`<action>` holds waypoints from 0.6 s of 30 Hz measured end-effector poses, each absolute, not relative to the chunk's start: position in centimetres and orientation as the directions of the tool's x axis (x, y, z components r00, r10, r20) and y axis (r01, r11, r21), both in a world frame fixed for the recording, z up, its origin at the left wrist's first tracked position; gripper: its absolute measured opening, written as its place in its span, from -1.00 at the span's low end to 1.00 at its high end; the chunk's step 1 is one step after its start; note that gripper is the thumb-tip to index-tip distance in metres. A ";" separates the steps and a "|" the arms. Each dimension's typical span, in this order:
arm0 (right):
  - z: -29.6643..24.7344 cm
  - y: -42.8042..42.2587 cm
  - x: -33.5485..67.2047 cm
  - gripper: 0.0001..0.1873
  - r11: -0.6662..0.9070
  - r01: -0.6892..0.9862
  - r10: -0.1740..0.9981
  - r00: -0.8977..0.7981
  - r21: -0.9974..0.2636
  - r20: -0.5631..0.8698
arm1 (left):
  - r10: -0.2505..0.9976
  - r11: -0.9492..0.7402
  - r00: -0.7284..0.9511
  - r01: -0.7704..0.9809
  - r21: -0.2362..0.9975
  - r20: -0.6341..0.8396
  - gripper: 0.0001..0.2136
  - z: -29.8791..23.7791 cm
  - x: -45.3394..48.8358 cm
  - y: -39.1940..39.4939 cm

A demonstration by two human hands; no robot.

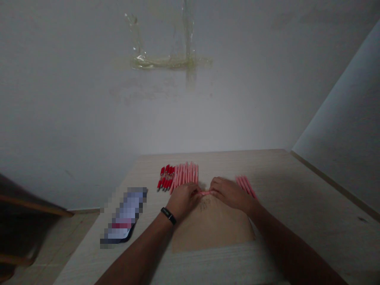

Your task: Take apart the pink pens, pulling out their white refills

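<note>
A slim pink pen (205, 193) lies level between my hands, with its middle showing. My left hand (186, 196), with a black band on its wrist, pinches one end. The other end is in the fingers of my right hand (227, 190). Beneath both is a sheet of brown paper (213, 227) with dark handwritten marks near its top. Just beyond my left hand is a row of several pink pens (186, 174). Several red pens with clear middles (165, 178) lie left of that row. More pink pens (246, 186) rest beside my right hand.
A phone (124, 215), partly pixelated, lies on the table's left side. The pale wooden table (282, 174) meets a wall (222, 118) at its far edge, with strips of clear tape (166, 63) stuck on it. Something dark and wooden (32, 206) stands at far left.
</note>
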State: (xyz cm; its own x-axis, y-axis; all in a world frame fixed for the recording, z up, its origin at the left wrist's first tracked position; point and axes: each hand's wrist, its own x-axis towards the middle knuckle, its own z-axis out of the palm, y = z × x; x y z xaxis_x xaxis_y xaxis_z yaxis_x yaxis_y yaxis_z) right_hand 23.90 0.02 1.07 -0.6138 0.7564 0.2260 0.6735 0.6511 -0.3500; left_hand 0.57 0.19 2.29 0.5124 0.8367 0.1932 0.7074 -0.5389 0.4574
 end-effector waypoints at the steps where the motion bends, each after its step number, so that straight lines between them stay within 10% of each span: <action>1: 1.1 0.0 23.9 -0.78 0.659 0.672 0.750 -0.623 -0.337 0.224 | 0.836 -0.541 0.513 0.706 0.457 0.197 -0.86 2.3 0.6 0.2; 18: 0.8 0.0 23.4 -0.77 0.645 0.675 0.761 -0.609 -0.357 0.224 | 0.829 -0.548 0.522 0.684 0.481 0.201 -0.82 2.2 0.6 0.1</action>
